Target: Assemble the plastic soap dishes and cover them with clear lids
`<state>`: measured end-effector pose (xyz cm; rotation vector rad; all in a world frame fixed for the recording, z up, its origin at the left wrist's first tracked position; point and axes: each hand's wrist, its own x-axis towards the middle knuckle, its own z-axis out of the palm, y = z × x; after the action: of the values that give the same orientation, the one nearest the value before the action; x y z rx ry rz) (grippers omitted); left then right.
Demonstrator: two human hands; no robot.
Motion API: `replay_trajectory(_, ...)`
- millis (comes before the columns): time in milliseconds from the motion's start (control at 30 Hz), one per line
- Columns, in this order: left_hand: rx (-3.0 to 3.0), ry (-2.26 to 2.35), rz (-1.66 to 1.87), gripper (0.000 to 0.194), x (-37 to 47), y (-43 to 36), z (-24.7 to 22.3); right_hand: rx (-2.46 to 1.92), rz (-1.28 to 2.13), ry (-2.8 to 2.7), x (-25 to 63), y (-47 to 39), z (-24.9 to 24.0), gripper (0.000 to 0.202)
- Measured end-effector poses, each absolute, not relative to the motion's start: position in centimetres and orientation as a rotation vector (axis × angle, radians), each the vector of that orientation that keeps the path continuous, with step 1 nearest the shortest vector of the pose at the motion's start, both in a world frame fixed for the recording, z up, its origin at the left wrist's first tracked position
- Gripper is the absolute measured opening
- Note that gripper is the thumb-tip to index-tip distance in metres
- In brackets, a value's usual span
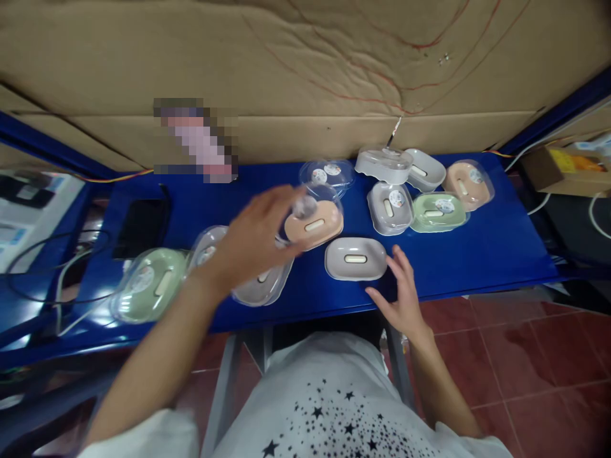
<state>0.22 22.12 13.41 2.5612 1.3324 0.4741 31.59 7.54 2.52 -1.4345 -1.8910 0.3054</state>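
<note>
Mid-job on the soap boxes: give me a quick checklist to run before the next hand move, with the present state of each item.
1. Left hand on the clear lid over the peach box: ok, fingers at the lid, though motion blur hides the exact grip.
2. Lid seated flat on the peach box: cannot tell.
3. Right hand free: ok, open, fingers beside the grey box.
4. Grey box uncovered, upright on the blue table: ok.
5. Finished boxes clear of the hands: ok, green box and its neighbours sit apart at the back right.
</note>
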Motion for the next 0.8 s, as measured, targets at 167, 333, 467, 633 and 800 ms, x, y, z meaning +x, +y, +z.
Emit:
replay_trajectory(167,2.605,0.983,0.431,0.074,6.1,16.1,10.9,-1.392,0.279,-1.924,32.7,8.3,2.9,0.096)
replay_trajectory(333,2.602,0.963,0.405,0.07,7.5,16.2,7.8,-1.401,0.349,-2.037,33.5,9.3,3.3,0.088)
replay_trajectory(467,2.659,0.937,0.374,0.069,7.3,16.0,7.6,-1.385,0.462,-2.043,33.8,9.5,3.5,0.074)
replay_trajectory(633,2.704,0.912,0.345,0.069,7.6,15.2,8.0,-1.328,0.453,-2.06,34.4,8.9,3.3,0.081)
replay_trajectory(800,2.733,0.904,0.353,0.069,8.3,14.7,7.2,-1.308,0.299,-2.125,35.2,8.3,2.6,0.09)
